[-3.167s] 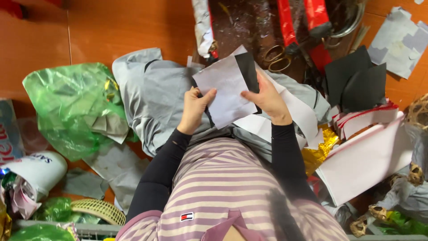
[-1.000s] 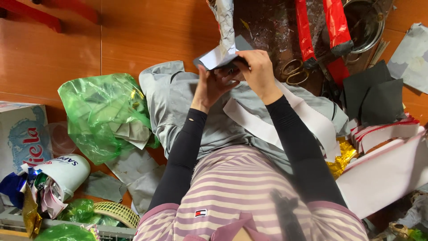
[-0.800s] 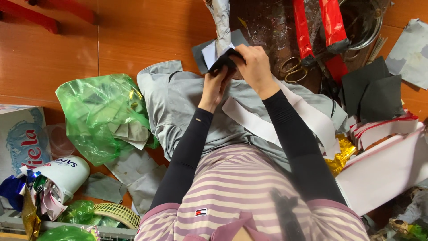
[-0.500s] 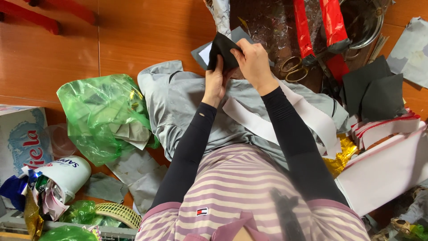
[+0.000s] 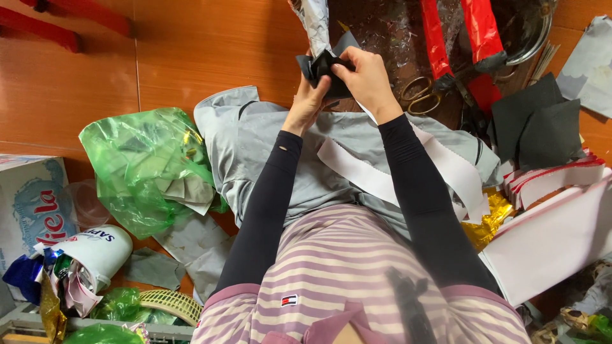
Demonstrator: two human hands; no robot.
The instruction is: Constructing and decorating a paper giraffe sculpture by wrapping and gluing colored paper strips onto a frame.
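— Green plastic first, at the far left: what sits there?

— A green plastic bag (image 5: 150,169) stuffed with grey paper scraps lies on the orange wooden floor (image 5: 204,51), with a white bucket (image 5: 95,251) of foil offcuts below it and a printed carton (image 5: 32,200) at the frame's edge.

— And your hands?

— Both are raised over my lap. My left hand (image 5: 308,102) pinches the lower left edge of a folded black sheet (image 5: 322,67); my right hand (image 5: 366,79) closes over its right side from above, fingers curled onto it. So both grips are clamped on that one piece, which sits between them, just beyond my knees, its dark corners poking out past my left fingertips.

— What is under your arms?

— White paper strips (image 5: 363,175) lie across the grey cloth (image 5: 255,146) on my lap.

— Further right?

— Brass-handled scissors (image 5: 421,95) on the dark mat, two red foil strips (image 5: 456,28) above them, a stack of black sheets (image 5: 535,127), then red-edged white paper sheets (image 5: 554,223) with gold foil (image 5: 488,220) beside them.
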